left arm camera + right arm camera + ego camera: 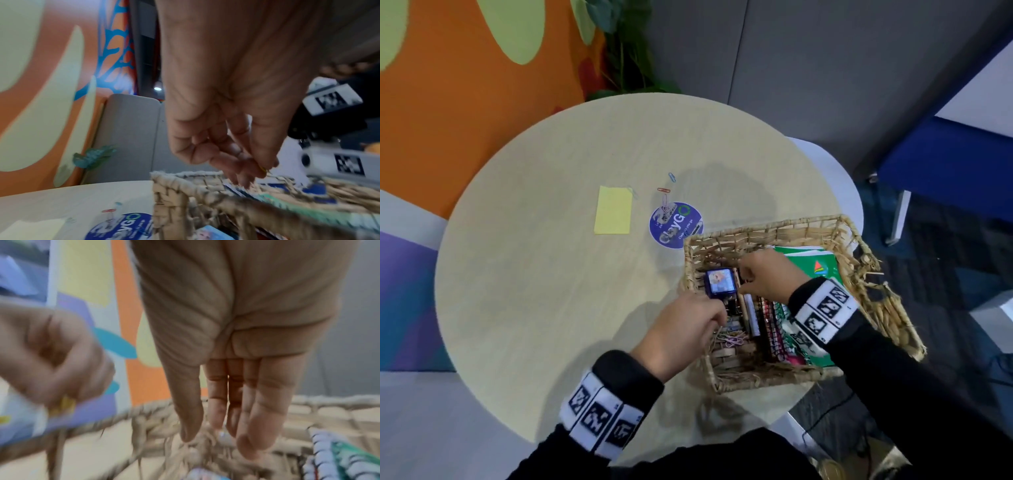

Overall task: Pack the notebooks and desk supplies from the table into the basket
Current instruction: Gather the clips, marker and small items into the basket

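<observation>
Over the wicker basket (784, 229), the left hand (681, 329) pinched something small and yellow, the right hand (770, 274) hung loose-fingered; paper clips (667, 192) and sticky notes (613, 209) likely came next.

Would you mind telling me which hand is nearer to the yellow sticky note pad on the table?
Left. The left hand hovers over the basket's near-left corner, on the side facing the yellow sticky note pad; the right hand reaches in deeper, farther from it.

My round sticker (676, 224) sits mid-table; behind the table's far edge I see a leafy plant (626, 44) against the orange wall (465, 113).
</observation>
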